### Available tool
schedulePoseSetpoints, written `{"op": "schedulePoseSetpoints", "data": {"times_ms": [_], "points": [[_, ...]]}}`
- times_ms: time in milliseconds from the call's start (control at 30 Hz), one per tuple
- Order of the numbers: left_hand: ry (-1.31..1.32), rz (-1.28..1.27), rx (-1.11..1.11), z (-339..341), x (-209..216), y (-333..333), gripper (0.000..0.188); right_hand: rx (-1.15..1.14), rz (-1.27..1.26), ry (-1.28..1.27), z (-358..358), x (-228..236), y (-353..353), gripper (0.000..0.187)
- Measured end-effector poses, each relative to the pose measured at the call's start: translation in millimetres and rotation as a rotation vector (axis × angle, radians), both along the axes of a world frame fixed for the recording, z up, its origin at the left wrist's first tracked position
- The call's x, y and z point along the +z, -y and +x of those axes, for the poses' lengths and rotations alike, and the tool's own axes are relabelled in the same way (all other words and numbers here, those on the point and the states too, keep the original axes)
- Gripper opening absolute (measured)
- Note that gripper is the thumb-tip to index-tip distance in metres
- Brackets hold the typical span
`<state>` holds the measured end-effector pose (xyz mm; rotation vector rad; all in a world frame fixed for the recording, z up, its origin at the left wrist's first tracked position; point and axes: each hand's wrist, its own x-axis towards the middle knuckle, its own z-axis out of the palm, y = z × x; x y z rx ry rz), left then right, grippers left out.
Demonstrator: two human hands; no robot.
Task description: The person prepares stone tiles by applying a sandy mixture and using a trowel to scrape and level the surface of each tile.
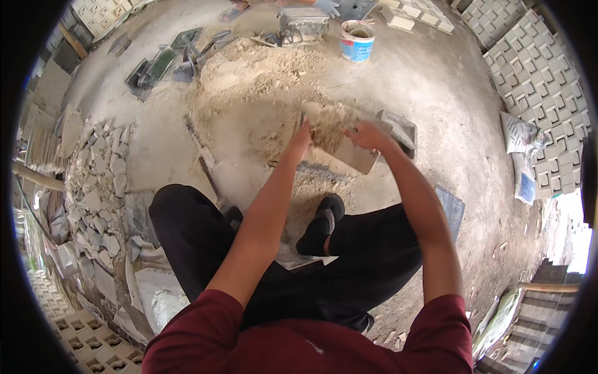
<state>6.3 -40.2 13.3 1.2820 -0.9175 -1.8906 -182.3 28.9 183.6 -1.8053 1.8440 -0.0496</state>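
Observation:
In front of my feet lies a tan, flat rectangular mould, its upper part covered with loose sandy mix. My left hand is closed at the mould's left edge, its fingers partly hidden. Over the right side of the mould, my right hand is closed round something short with a dark tip; its kind does not show. Just beyond that hand a grey metal tray lies on the floor, with a pale curved blade-like piece in it.
A sand heap spreads ahead, with a blue and white bucket beyond. A hammer-like tool lies by my left knee. Broken tile pieces cover the left. Patterned blocks stack at right. Another person's gloved hand shows at the top.

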Motion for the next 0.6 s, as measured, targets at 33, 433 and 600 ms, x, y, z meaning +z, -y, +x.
{"op": "schedulePoseSetpoints", "data": {"times_ms": [33,433,600], "points": [[0.036,-0.001,-0.065,15,-12,7,0.076,0.068,-0.031,-0.014,11,2,7,0.062],[0.709,-0.793,-0.518,-15,32,-31,0.061,-0.178,0.161,-0.395,36,34,9,0.053],[0.944,-1.032,-0.654,-20,5,-45,0.065,-0.353,-0.039,-0.279,0,23,9,0.059]]}}
